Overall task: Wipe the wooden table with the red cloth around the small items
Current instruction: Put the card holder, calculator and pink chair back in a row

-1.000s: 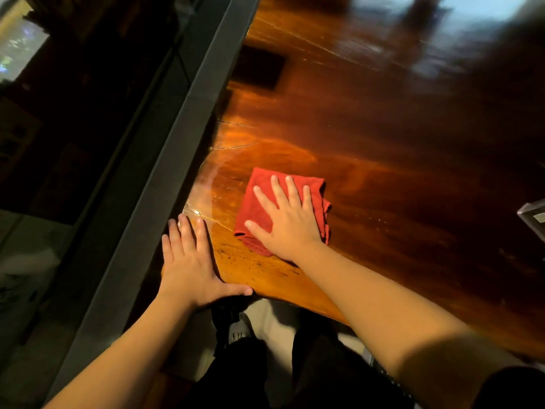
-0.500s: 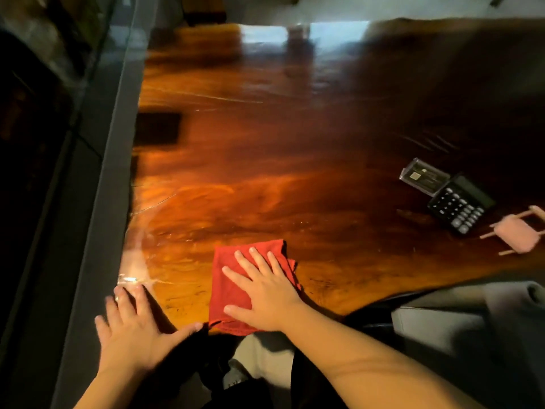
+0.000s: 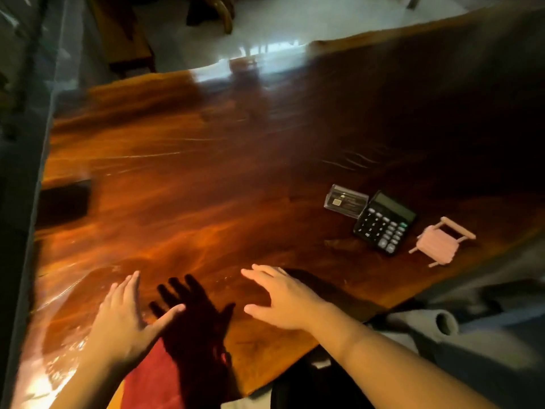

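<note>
The red cloth [image 3: 153, 376] lies flat near the front edge of the glossy wooden table [image 3: 224, 184], partly under a hand's shadow. My left hand [image 3: 124, 320] is spread over the cloth's upper left part, fingers apart. Above the table to the right of the cloth, my right hand [image 3: 283, 299] hovers open, not touching the cloth. At the right stand the small items: a black calculator [image 3: 385, 222], a clear plastic card box [image 3: 346, 205] and a tiny pink chair [image 3: 441, 246] lying on its side.
A dark flat object [image 3: 63, 202] rests at the table's left edge, beside a grey ledge [image 3: 26, 178]. Grey fabric [image 3: 460, 323] hangs off the front right. Beyond the far edge are pale floor and wooden furniture [image 3: 126, 39].
My right hand has lifted off the red cloth and moved right. The cloth now lies lower in view, toward the front edge. The view has swung up and right, showing all the small items.
</note>
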Demonstrator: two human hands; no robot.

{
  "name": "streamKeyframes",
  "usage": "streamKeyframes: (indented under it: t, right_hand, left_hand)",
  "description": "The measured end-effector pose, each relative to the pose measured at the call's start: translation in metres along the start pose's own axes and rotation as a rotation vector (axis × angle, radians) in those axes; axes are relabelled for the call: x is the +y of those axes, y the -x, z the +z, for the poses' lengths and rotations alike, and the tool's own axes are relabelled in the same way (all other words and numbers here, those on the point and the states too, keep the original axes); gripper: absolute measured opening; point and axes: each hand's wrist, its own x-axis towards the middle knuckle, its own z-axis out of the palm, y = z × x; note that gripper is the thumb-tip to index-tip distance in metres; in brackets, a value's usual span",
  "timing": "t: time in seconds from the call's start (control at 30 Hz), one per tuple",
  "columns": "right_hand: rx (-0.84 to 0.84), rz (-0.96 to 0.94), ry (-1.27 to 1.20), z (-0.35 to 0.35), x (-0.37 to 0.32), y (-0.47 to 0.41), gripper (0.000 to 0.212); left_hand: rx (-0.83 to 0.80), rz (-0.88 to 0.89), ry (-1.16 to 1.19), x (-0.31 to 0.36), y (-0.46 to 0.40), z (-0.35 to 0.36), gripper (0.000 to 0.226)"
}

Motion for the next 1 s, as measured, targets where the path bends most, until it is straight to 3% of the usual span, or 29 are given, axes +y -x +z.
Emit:
streamKeyframes:
  t: [0.33,0.47,0.73,0.87,1.0]
  right_hand:
    - [0.359,0.270,0.037,-0.132,0.122,0.022,0.094]
    - [0.447,0.359,0.199,-0.158,0.163,0.028,0.103]
    - [0.389,0.563,0.398,-0.178,0.216,0.035,0.136]
    - [0.341,0.614,0.425,-0.180,0.228,0.036,0.151]
    - [0.300,0.622,0.442,-0.174,0.232,0.035,0.158]
  left_hand:
    - [-0.026,0.287,0.008,0.214,-0.100,0.029,0.114]
    - [-0.060,0.368,-0.014,0.292,-0.126,0.054,0.102]
    - [-0.062,0.641,-0.290,0.387,-0.163,0.103,0.099]
    - [-0.069,0.819,-0.543,0.411,-0.174,0.117,0.103]
    - [-0.116,0.884,-0.719,0.423,-0.181,0.119,0.096]
